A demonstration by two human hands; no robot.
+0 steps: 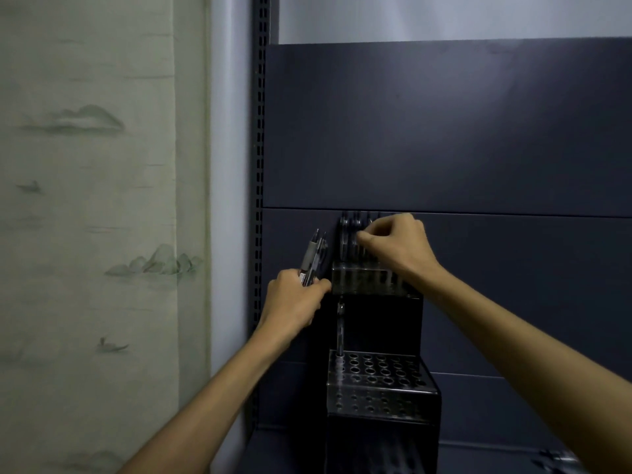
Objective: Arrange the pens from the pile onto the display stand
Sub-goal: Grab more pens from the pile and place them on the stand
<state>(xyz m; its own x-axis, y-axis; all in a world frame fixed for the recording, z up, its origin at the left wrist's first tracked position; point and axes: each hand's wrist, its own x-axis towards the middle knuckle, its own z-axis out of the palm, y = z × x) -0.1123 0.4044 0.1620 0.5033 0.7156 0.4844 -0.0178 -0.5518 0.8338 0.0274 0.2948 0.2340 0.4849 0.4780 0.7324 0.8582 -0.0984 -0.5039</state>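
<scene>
Clearly two hands: left hand (294,299) clutching several pens (313,256), exact count blurred. Right hand (398,242) pinching one pen top on display stand (379,388)'s upper tier; one pen (340,331) below.

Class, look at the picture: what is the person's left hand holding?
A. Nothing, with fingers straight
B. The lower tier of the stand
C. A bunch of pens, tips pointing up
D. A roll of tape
C: the left hand grips a bunch of pens that stick up beside the stand, while the right hand works at the pens in the top tier.
</scene>
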